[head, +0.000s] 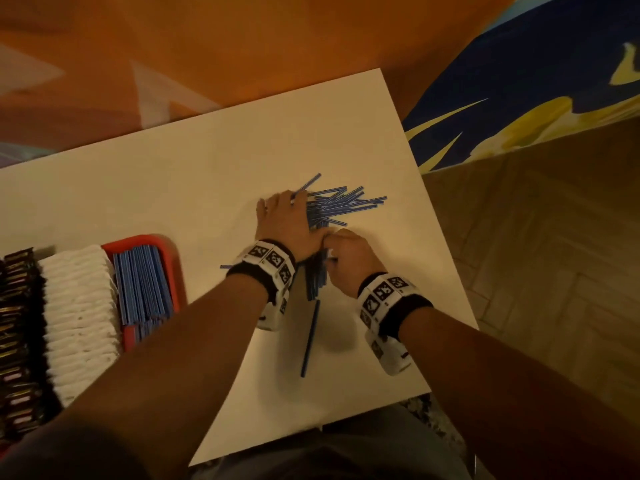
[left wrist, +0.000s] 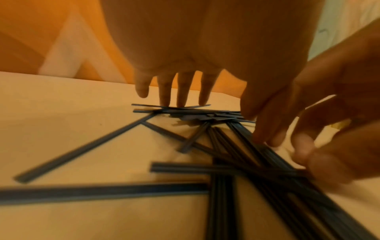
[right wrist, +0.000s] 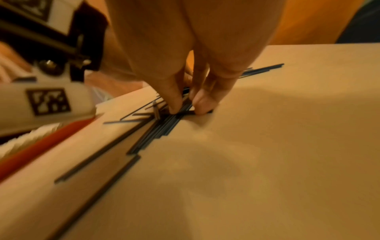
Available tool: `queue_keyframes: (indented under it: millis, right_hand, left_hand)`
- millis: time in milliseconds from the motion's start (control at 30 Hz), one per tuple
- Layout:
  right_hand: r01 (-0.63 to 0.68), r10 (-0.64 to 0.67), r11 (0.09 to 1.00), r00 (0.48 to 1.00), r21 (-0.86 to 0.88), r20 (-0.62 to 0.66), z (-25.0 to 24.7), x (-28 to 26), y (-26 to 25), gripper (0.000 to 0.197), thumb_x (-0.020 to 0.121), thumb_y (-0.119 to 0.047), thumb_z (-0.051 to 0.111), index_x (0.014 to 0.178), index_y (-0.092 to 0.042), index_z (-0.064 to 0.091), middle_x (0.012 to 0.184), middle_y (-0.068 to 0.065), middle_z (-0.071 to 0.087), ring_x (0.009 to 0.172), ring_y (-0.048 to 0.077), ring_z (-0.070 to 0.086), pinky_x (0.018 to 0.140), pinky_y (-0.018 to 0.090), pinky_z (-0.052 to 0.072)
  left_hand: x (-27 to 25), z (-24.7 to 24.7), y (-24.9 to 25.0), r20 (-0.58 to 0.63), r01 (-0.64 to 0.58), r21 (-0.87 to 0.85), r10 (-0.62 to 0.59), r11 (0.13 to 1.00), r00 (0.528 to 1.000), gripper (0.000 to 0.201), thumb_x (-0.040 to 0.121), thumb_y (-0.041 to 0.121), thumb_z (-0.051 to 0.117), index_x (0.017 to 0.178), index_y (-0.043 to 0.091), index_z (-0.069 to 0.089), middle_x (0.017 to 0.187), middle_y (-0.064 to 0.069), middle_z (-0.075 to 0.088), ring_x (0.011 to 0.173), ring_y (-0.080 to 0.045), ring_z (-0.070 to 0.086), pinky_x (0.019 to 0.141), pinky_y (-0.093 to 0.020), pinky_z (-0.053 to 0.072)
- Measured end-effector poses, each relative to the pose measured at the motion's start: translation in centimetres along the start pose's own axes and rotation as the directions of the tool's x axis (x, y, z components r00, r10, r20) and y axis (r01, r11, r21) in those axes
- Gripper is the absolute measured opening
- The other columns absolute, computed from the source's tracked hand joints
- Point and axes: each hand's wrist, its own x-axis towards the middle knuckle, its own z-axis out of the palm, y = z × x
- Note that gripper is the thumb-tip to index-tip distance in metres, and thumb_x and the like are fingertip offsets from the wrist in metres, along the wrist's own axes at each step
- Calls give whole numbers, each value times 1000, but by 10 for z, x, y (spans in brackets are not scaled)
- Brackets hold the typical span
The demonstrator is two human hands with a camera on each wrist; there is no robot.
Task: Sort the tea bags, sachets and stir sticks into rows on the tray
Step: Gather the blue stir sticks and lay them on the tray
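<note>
A loose pile of blue stir sticks (head: pixel 341 204) lies on the white table (head: pixel 173 188). My left hand (head: pixel 282 218) rests flat on the pile's left edge, its straight fingers (left wrist: pixel 182 91) touching the sticks (left wrist: pixel 185 110). Just nearer me, my right hand (head: pixel 343 249) pinches a small aligned bundle of sticks (head: pixel 316 277) between thumb and fingers (right wrist: pixel 173 100); the bundle (right wrist: pixel 162 128) lies on the table. On the left, the red tray (head: pixel 138 241) holds a row of blue sticks (head: pixel 143 282), a row of white sachets (head: pixel 79 317) and dark tea bags (head: pixel 17 323).
One stray stick (head: pixel 310 337) lies toward the table's front edge, and another pokes out left of my left wrist (head: pixel 227 266). The table ends close on the right, above a wooden floor (head: pixel 554 254). Orange fabric (head: pixel 242 46) lies beyond the far edge.
</note>
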Motion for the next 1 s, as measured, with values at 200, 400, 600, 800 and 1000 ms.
queue_keyframes:
  millis: [200,400,600,800,1000]
  right_hand:
    - [-204,204,979,967,15,-151,-18,3,35,18,85,-6,59,92,-22,62,93,-7,50,86,11,49,76,20,39]
    - [-289,303,950,945,123,-124,-19,-1,44,17,85,-8,62,97,-21,64,102,-3,57,89,12,55,77,18,39]
    - [-303,321,938,942,165,-94,-14,-2,37,18,85,-8,61,96,-22,65,108,-1,62,85,7,51,77,18,39]
    - [-321,341,925,938,204,-68,-11,-5,33,19,84,-6,60,92,-23,63,110,1,64,87,9,54,79,20,41]
    - [-336,349,922,936,191,-37,-10,-7,32,21,84,-5,57,88,-26,60,109,1,62,91,13,56,79,21,41]
  left_hand:
    - [-4,2,16,78,5,94,-13,996,997,110,78,67,67,155,9,14,151,-13,32,139,-36,31,119,-49,22]
    - [-13,4,30,94,54,37,-58,998,994,68,89,35,70,140,6,37,137,-14,44,126,-33,42,101,-44,42]
    - [-13,6,41,145,137,-128,-118,982,982,47,91,11,65,130,1,41,129,-20,51,118,-36,52,96,-42,44]
    - [-13,12,55,148,223,-140,-203,965,968,32,99,3,45,129,-1,39,133,-20,46,123,-36,46,98,-43,41]
    - [-15,14,47,137,264,-46,-256,963,957,34,100,8,44,132,0,38,136,-19,43,125,-35,44,101,-41,39]
